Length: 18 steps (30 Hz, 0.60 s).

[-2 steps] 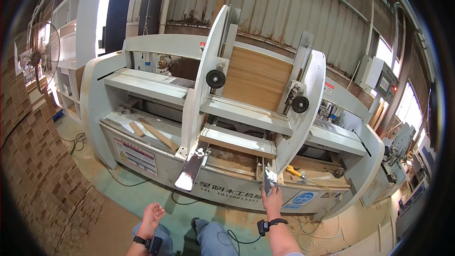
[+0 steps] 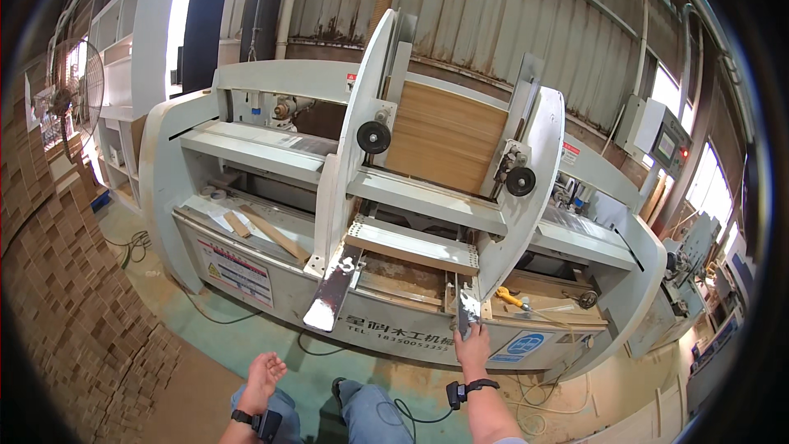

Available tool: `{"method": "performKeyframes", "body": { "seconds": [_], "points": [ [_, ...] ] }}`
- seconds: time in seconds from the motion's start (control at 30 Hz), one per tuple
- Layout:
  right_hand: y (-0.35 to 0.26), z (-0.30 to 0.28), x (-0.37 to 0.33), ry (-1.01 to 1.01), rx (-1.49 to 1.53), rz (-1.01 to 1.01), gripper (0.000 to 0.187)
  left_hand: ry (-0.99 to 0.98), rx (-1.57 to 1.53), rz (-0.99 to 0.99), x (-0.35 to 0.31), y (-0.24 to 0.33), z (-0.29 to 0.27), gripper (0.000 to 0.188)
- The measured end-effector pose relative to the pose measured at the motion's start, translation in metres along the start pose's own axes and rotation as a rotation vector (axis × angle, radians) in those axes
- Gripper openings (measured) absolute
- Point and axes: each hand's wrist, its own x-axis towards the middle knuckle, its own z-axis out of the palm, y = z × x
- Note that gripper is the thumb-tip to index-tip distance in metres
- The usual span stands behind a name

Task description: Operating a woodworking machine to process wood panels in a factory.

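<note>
My right hand (image 2: 472,347) grips the front end of the right support arm (image 2: 468,312), a short worn metal rail jutting from a large white woodworking machine (image 2: 411,189). Its fingertips are partly hidden against the rail. My left hand (image 2: 265,375) hangs in front of the machine, palm turned inward, fingers loosely curled and holding nothing. Beyond it juts the left support arm (image 2: 333,292), dark with worn white patches. Between the two arms, a pale drilled bar (image 2: 411,248) spans the opening. Behind, a wooden panel (image 2: 444,136) leans upright between two curved guides.
Stacked wood blocks (image 2: 74,279) rise on the left, near a standing fan (image 2: 70,99). Loose wood strips (image 2: 275,234) lie on the machine's left shelf. A yellow-handled air gun (image 2: 511,298) rests on the right. A control box (image 2: 667,144) hangs at the far right.
</note>
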Motion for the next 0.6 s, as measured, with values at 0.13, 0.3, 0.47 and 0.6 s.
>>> {"method": "performKeyframes", "body": {
  "seconds": [0.13, 0.3, 0.47, 0.6],
  "points": [
    [0.0007, 0.0005, -0.0003, 0.005, -0.005, -0.005, 0.05, -0.001, -0.002, 0.0, -0.0003, 0.0002, 0.0001, 0.008],
    [0.0005, 0.0007, -0.0002, 0.005, -0.01, -0.006, 0.05, 0.002, -0.002, 0.011, -0.0048, 0.0017, 0.0036, 0.008],
    [-0.0018, -0.0024, -0.0006, -0.007, -0.01, 0.005, 0.05, -0.011, -0.007, 0.01, -0.0066, 0.0032, 0.0055, 0.008],
    [-0.0008, -0.0018, -0.0008, -0.001, -0.02, 0.003, 0.05, -0.006, -0.01, 0.015, -0.009, 0.0043, 0.0082, 0.008]
  ]
}}
